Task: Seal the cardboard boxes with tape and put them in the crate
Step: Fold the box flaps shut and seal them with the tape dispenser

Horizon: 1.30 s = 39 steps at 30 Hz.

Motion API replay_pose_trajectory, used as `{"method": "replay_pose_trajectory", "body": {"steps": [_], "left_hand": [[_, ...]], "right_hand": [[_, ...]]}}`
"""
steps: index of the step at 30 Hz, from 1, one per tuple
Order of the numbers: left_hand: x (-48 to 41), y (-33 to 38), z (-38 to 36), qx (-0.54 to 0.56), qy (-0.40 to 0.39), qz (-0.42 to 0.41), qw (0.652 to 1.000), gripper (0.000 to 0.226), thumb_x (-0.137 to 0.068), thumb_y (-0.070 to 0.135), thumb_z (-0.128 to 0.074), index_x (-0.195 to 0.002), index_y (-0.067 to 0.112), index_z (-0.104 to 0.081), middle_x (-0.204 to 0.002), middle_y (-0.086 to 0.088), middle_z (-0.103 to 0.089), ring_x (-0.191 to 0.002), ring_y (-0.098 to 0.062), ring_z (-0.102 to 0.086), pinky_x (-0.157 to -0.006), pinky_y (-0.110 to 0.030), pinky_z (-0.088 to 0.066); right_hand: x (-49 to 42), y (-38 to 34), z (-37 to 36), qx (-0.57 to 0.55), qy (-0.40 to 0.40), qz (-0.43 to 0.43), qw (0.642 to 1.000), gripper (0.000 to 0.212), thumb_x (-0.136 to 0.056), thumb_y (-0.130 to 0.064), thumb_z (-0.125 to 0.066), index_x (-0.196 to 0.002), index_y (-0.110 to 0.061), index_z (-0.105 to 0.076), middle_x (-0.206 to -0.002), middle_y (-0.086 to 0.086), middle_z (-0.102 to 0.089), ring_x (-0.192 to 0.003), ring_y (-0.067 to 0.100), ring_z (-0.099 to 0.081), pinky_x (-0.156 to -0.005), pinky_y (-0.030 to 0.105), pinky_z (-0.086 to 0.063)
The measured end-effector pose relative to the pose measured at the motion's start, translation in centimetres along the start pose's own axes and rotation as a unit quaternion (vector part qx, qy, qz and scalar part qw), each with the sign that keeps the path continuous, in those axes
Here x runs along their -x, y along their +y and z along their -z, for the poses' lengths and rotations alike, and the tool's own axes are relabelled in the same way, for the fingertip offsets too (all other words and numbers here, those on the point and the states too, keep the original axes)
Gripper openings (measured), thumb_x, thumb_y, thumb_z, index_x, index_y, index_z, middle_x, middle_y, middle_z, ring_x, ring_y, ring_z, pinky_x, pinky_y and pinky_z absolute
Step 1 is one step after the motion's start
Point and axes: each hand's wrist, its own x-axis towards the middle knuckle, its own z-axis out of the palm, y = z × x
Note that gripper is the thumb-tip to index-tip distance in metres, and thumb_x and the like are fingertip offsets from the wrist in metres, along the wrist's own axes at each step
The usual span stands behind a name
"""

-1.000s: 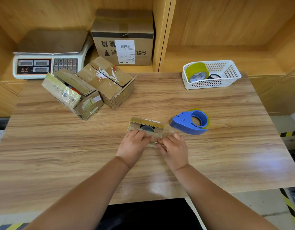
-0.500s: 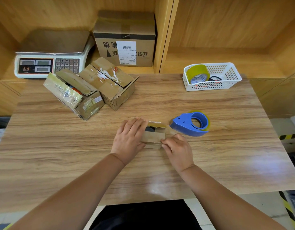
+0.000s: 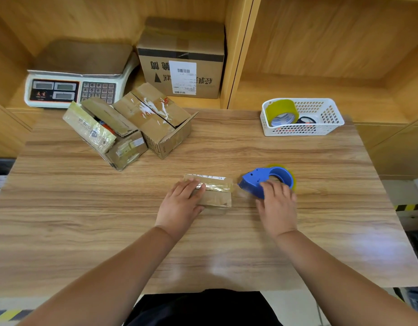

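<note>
Small box (image 3: pixel 216 196) under spread left grip (image 3: pixel 182 204); tape dispenser (image 3: pixel 256 181) beneath right grip (image 3: pixel 277 207), closure unclear

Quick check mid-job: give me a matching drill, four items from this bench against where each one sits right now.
1 small box
2 blue tape dispenser
3 yellow tape roll
4 scale

a in the white basket
b on the shelf, back left
c under the left hand
d touched by the right hand

Pairs: 1-c, 2-d, 3-a, 4-b
</note>
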Motion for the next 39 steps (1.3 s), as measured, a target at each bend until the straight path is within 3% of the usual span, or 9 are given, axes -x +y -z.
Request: {"method": "replay_pose_trajectory", "body": {"steps": [5,9,12,16,19,25,30,34,39], "left_hand": [[-0.3,1.3,0.2,0.003,-0.023,0.037,0.999,0.061,-0.062,0.029,-0.086,-0.116,0.010,-0.068,-0.116,-0.009,-0.066,-0.114,-0.022,-0.040,-0.095,-0.049,-0.046],[-0.6,2.3,1.3,-0.004,-0.024,0.070,0.997,0.054,-0.076,0.048,-0.049,-0.115,0.015,-0.067,-0.116,-0.004,-0.064,-0.112,-0.019,-0.045,-0.103,-0.036,-0.040],[-1.2,2.9,2.1,0.011,-0.015,0.105,0.994,0.052,-0.079,0.050,-0.046,-0.111,0.016,-0.068,-0.113,-0.001,-0.066,-0.111,-0.019,-0.052,-0.102,-0.031,-0.029],[-2.6,4.1,3.2,0.041,0.014,0.163,0.986,0.051,-0.083,0.046,-0.041,-0.113,0.014,-0.068,-0.112,0.000,-0.067,-0.115,-0.023,-0.054,-0.103,-0.031,-0.027],[-4.2,5.2,4.6,0.103,0.037,0.209,0.972,0.056,-0.085,0.048,-0.036,-0.117,0.014,-0.066,-0.114,-0.001,-0.066,-0.119,-0.023,-0.051,-0.101,-0.036,-0.034],[-7.5,7.8,7.5,0.230,-0.004,0.167,0.959,0.053,-0.080,0.032,-0.073,-0.130,0.025,-0.058,-0.129,0.013,-0.053,-0.128,-0.006,-0.034,-0.102,-0.015,-0.020],[-8.2,9.9,8.7,0.279,-0.025,0.143,0.949,0.045,-0.080,0.033,-0.073,-0.124,0.033,-0.061,-0.120,0.025,-0.054,-0.119,0.014,-0.024,-0.111,-0.032,-0.022],[-8.1,10.7,9.8,0.305,-0.045,0.146,0.940,0.045,-0.077,0.031,-0.076,-0.120,0.035,-0.062,-0.107,0.041,-0.038,-0.111,0.023,-0.021,-0.109,-0.030,-0.023],[-7.8,10.4,10.6,0.429,-0.031,0.201,0.880,0.025,-0.075,0.033,-0.066,-0.098,0.043,-0.065,-0.111,0.032,-0.044,-0.115,0.028,-0.024,-0.108,-0.025,-0.021]], "right_hand": [[-0.8,2.0,-0.3,0.064,-0.094,-0.043,0.993,0.076,-0.050,-0.018,-0.091,-0.116,0.002,-0.060,-0.088,0.016,-0.067,-0.085,0.034,-0.064,-0.100,0.046,-0.030],[-2.0,3.3,0.0,0.097,-0.094,0.027,0.990,0.066,-0.043,-0.017,-0.093,-0.102,-0.001,-0.069,-0.075,0.009,-0.069,-0.069,0.028,-0.065,-0.087,0.041,-0.047],[-2.9,4.3,0.6,0.079,-0.070,0.073,0.992,0.059,-0.032,-0.017,-0.096,-0.085,-0.005,-0.072,-0.067,0.005,-0.068,-0.061,0.026,-0.064,-0.080,0.036,-0.045],[-2.8,5.8,1.5,0.015,-0.025,0.113,0.993,0.051,-0.050,-0.015,-0.089,-0.096,-0.003,-0.071,-0.068,0.003,-0.066,-0.062,0.027,-0.064,-0.084,0.035,-0.032],[-2.8,6.9,2.8,-0.040,0.015,0.134,0.990,0.035,-0.077,-0.028,-0.057,-0.101,-0.005,-0.068,-0.076,0.002,-0.066,-0.069,0.028,-0.064,-0.090,0.037,-0.032],[-3.7,7.7,5.9,-0.118,0.077,0.180,0.974,0.034,-0.082,-0.032,-0.050,-0.097,-0.007,-0.067,-0.084,0.003,-0.067,-0.085,0.017,-0.050,-0.097,0.041,-0.033],[-4.2,7.7,7.6,-0.148,0.099,0.208,0.962,0.029,-0.083,-0.033,-0.054,-0.101,-0.011,-0.062,-0.090,0.001,-0.068,-0.087,0.015,-0.052,-0.103,0.037,-0.028],[-4.4,7.4,8.7,-0.156,0.101,0.218,0.958,0.031,-0.082,-0.033,-0.055,-0.099,-0.009,-0.065,-0.090,0.000,-0.068,-0.088,0.014,-0.052,-0.107,0.032,-0.024],[-4.7,7.0,9.8,-0.189,0.065,0.232,0.952,0.030,-0.088,-0.035,-0.052,-0.107,-0.012,-0.058,-0.091,0.001,-0.067,-0.088,0.013,-0.053,-0.113,0.035,-0.023]]}}
